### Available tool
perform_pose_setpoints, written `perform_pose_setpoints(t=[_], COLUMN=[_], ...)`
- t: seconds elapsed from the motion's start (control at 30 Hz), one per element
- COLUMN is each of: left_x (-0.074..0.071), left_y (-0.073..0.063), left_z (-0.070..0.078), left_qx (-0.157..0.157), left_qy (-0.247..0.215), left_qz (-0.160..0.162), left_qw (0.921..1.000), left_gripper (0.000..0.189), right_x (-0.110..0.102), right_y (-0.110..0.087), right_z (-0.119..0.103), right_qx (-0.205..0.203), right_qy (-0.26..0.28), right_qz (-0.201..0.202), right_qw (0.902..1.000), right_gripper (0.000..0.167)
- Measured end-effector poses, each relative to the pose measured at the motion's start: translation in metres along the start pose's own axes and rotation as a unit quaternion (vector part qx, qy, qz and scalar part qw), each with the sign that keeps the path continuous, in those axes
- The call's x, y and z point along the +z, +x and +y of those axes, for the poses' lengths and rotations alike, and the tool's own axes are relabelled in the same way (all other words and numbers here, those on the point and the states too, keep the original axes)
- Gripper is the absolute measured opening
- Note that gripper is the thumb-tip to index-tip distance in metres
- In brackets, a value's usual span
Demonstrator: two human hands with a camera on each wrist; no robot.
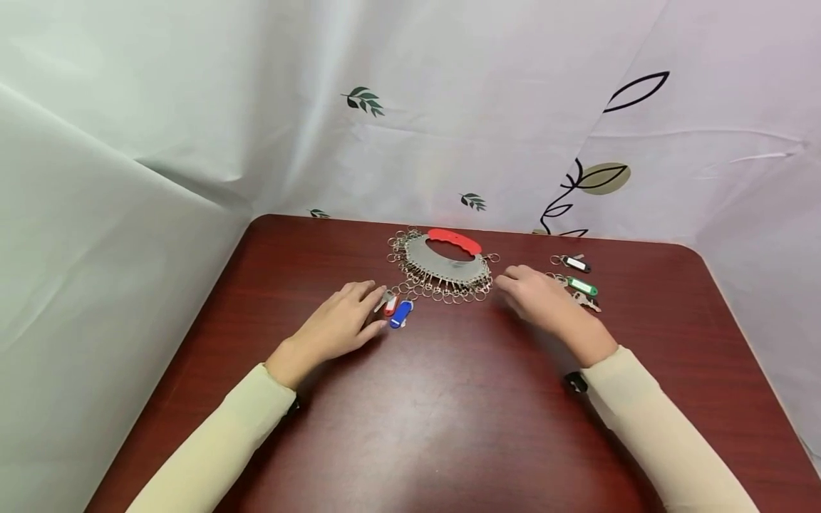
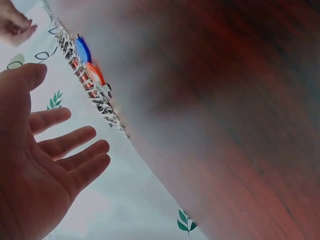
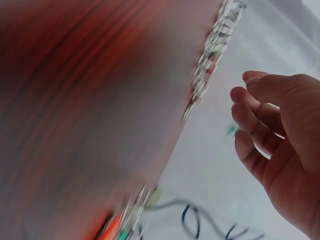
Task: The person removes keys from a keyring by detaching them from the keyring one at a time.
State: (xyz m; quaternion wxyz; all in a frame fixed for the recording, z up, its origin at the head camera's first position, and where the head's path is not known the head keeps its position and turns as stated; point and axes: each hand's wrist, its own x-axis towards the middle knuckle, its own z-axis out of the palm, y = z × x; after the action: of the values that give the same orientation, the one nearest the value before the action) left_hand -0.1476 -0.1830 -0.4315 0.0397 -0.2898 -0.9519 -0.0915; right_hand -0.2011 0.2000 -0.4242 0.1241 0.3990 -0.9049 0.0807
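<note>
A crescent-shaped metal key holder (image 1: pixel 436 263) with a red handle (image 1: pixel 455 239) lies toward the back of the table, its curved edge lined with small clips and rings. My left hand (image 1: pixel 340 318) hovers at its left front, fingers spread and holding nothing. Close by its fingertips are a blue key tag (image 1: pixel 401 313) and a red key tag (image 1: pixel 390 305) with keys. To the right of the holder is my right hand (image 1: pixel 535 296), its fingers loosely bent and nothing between them. Beyond that hand lie a green key tag (image 1: pixel 582 286) and a black key tag (image 1: pixel 576 264).
The dark red wooden table (image 1: pixel 385 413) has rounded back corners. White cloth (image 1: pixel 449 128) with leaf prints hangs behind it and along both sides. Loose keys (image 1: pixel 586 302) lie near the green tag.
</note>
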Motion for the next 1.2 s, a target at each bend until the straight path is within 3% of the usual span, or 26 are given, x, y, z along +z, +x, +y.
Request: perform_pose_setpoints(t=[0.2, 0.33, 0.63, 0.97, 1.2], left_x=[0.002, 0.003, 0.006, 0.000, 0.000], left_y=[-0.001, -0.001, 0.001, 0.007, 0.018], left_z=[0.002, 0.003, 0.005, 0.002, 0.005], left_qx=[0.011, 0.024, 0.033, -0.011, -0.049], left_qy=[0.014, 0.022, 0.019, -0.036, -0.096], left_qz=[-0.005, -0.002, 0.013, 0.024, 0.024], left_qw=[0.9998, 0.9995, 0.9992, 0.9990, 0.9939], left_gripper=[0.062, 0.061, 0.058, 0.049, 0.037], right_x=[0.011, 0.021, 0.034, 0.047, 0.054], right_y=[0.033, 0.056, 0.093, 0.114, 0.120], right_z=[-0.024, -0.041, -0.069, -0.083, -0.090], right_qx=[-0.013, 0.006, 0.066, 0.106, 0.123], right_qy=[0.047, 0.078, 0.113, 0.065, 0.038], right_qz=[0.000, -0.024, -0.095, -0.109, -0.108], right_qw=[0.9988, 0.9967, 0.9869, 0.9862, 0.9858], right_gripper=[0.013, 0.009, 0.016, 0.010, 0.009])
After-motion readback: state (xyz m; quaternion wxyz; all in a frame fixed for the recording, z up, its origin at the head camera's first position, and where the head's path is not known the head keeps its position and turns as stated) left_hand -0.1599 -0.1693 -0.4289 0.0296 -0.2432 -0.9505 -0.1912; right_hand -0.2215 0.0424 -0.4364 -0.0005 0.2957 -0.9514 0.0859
